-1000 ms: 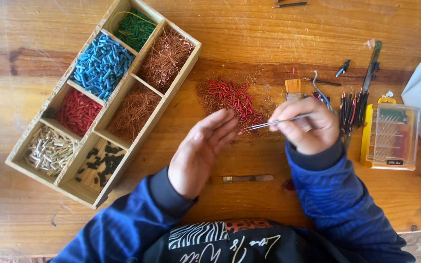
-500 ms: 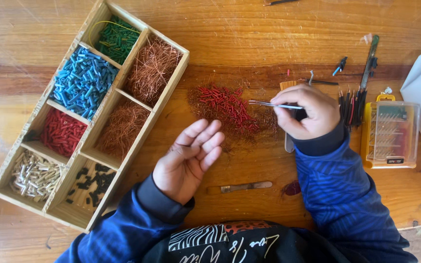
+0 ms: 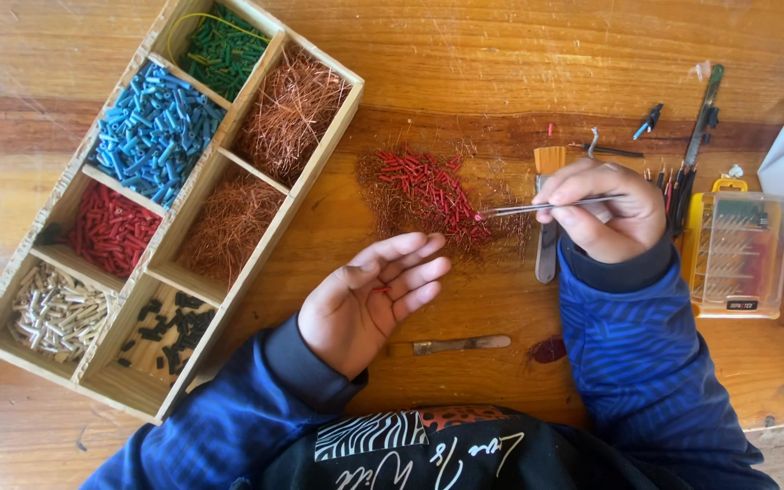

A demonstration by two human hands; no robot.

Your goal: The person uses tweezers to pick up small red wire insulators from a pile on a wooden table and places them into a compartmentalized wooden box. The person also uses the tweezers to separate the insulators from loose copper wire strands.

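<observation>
- The right hand, right of the frame's middle, is pinching a pair of thin metal tweezers between thumb and fingertips, the other fingers curling in.
- The tweezers are lying almost level, tips pointing left and reaching the right edge of a pile of red sleeve pieces and copper strands on the wooden table; whether the tips are gripping a piece is too small to tell.
- The left hand is resting palm up just below that pile, fingers loosely spread and slightly curled, with what looks like a tiny red bit lying on the palm.
- A wooden sorting tray is sitting tilted across the upper left of the frame, its compartments holding green, blue, red, pale and black sleeve pieces and two heaps of copper wire.
- A flat metal blade is lying near the lower centre, just right of the left hand.
- A clear and yellow case of small tool bits is standing at the right edge, near the right hand.
</observation>
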